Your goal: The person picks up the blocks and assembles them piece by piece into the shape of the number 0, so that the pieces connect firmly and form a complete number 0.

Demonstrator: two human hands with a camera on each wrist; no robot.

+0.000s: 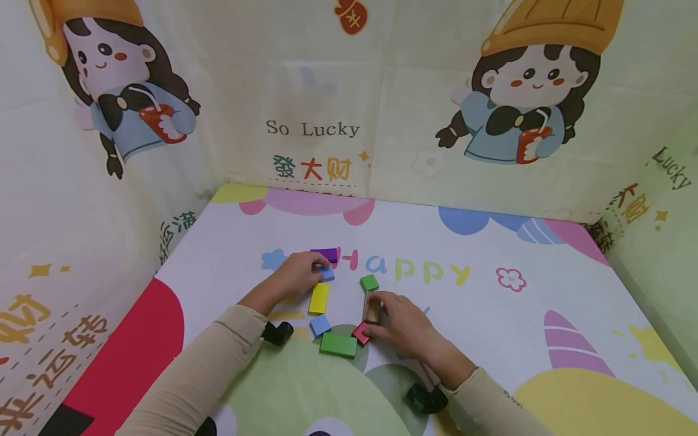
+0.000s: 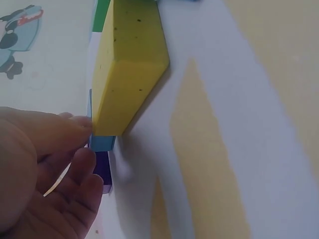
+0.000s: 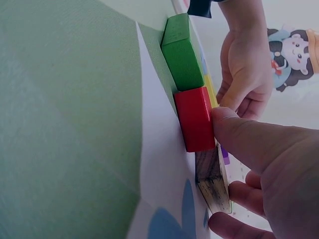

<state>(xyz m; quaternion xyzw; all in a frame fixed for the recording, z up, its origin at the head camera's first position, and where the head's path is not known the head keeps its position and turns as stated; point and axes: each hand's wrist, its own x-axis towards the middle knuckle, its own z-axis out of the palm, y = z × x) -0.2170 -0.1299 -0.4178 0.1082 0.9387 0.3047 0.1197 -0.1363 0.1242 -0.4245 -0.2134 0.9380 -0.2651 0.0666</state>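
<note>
In the head view my left hand (image 1: 295, 274) pinches a light blue block (image 1: 327, 274) between thumb and fingertips. Its fingers partly cover a purple block (image 1: 325, 255) just beyond. A yellow block (image 2: 134, 64) lies nearer the body. My right hand (image 1: 406, 324) touches a red block (image 3: 194, 119) with the thumb. Its other fingers stretch along a brown wood-grain block (image 1: 373, 309), their tips by its far end. A small green block (image 1: 369, 283) sits past that end. Nearer the body, a long green block (image 1: 338, 345) lies beside the red one, with another blue block (image 1: 320, 326) at its left.
The blocks form a rough U on a printed mat (image 1: 480, 327). Patterned cloth walls (image 1: 392, 145) stand at the back and both sides. Black wrist cameras hang by the left cuff (image 1: 279, 333) and right cuff (image 1: 427, 398).
</note>
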